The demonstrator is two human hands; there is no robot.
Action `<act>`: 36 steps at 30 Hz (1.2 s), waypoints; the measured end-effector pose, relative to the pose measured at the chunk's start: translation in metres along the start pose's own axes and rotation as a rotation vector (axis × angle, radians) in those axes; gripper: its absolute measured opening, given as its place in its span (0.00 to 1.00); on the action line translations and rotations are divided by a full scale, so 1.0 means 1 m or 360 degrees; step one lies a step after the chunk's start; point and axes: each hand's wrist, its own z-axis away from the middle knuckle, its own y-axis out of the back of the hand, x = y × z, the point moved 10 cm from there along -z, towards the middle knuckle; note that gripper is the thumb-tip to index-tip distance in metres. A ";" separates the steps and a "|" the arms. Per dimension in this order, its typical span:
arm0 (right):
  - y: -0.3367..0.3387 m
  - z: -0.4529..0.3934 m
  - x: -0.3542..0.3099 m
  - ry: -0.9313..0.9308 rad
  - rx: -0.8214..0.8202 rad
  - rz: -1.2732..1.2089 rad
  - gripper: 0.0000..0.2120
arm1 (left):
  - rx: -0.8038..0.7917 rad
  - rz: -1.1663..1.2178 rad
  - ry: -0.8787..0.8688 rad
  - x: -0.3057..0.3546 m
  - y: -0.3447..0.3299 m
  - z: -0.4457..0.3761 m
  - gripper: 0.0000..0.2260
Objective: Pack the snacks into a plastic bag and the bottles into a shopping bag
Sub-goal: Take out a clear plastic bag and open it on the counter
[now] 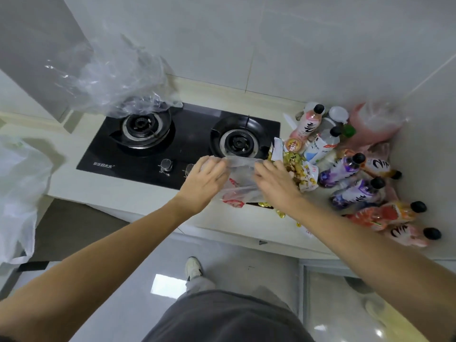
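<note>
Both hands pinch the plastic bag (237, 186) at mid-frame, left hand (204, 178) and right hand (276, 180) pulling its mouth apart. The snacks (299, 169) sit just right of it, nearest the right hand; I'd guess they go in next.

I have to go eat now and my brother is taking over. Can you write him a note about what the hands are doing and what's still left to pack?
Left hand and right hand: both pinch the rim of the small plastic bag, holding it at the counter's front edge by the stove.
Snacks: a heap just right of the bag. What is already inside the bag is unclear.
Bottles: all out on the counter to the right, some upright, some lying down. None packed.
White bag: hangs at far left.
Left to do: snacks into the plastic bag, then all bottles into a shopping bag.
</note>
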 end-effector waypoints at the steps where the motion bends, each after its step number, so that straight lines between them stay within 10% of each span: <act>1: -0.007 -0.002 -0.004 0.0054 -0.0050 -0.0068 0.22 | 0.0038 0.0019 -0.0137 0.005 -0.003 -0.001 0.26; 5: -0.040 -0.001 0.001 0.0034 -0.0350 -0.0177 0.25 | -0.0090 0.0026 -0.0526 0.017 -0.029 -0.007 0.29; 9: -0.050 -0.001 0.035 -0.0234 -0.0383 -0.0102 0.07 | -0.0388 -0.0021 -0.0592 0.013 -0.046 -0.017 0.33; 17: -0.077 -0.002 0.045 -0.0212 -0.0496 -0.0325 0.34 | -0.0633 0.0109 -0.0157 0.007 -0.064 -0.054 0.22; 31: -0.088 -0.007 0.039 -0.0122 -0.0484 -0.0294 0.14 | -0.0888 0.0207 0.0414 -0.022 -0.074 -0.033 0.17; 36: -0.112 0.007 0.036 -0.0142 -0.0518 -0.0247 0.51 | -0.0976 0.0113 0.0425 -0.015 -0.083 -0.012 0.36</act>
